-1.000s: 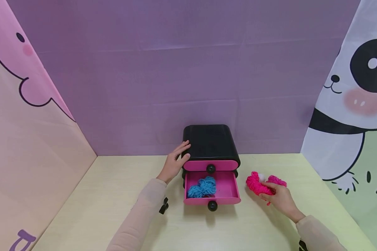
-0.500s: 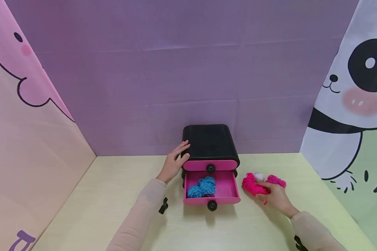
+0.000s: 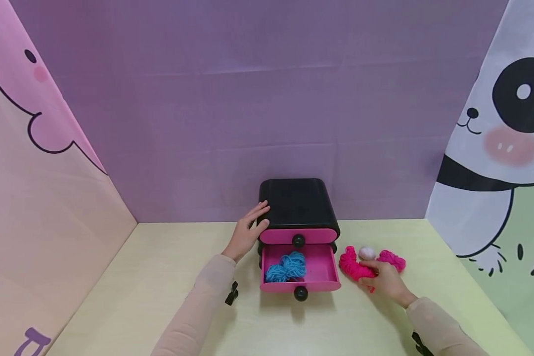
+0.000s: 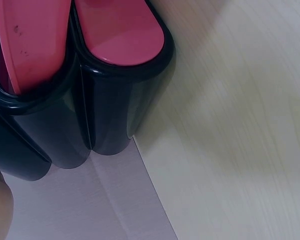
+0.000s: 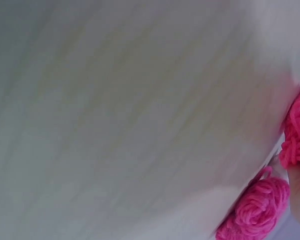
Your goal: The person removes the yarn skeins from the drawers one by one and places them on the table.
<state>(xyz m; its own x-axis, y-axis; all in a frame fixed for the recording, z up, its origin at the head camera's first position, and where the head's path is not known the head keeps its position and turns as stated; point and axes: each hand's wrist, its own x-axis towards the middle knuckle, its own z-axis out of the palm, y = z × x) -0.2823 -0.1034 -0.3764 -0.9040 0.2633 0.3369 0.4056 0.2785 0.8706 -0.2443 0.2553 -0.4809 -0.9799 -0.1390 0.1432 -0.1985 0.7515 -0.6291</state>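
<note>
My left hand (image 3: 242,238) rests with extended fingers against the left side of a black drawer unit (image 3: 297,202) that has pink drawer fronts. The lower drawer (image 3: 324,262) is pulled out, and a bundle of blue yarn (image 3: 289,267) lies in its left part. Right of the unit, my right hand (image 3: 389,283) pinches a bright pink yarn skein (image 3: 352,266), low over the table. Just behind that hand are a small whitish ball (image 3: 367,253) and a second, darker pink yarn skein (image 3: 393,260). In the right wrist view the held skein is cut off by the frame edge.
The unit stands on a pale wood-grain table (image 3: 169,296), close to a purple cloth backdrop (image 3: 204,123). A printed panda panel (image 3: 476,217) borders the table at right, and a pale panel (image 3: 35,237) at left.
My right hand has moved left with the pink yarn skein, nearer the pulled-out drawer. The whitish ball shows more fully now. My left hand stays in place.
</note>
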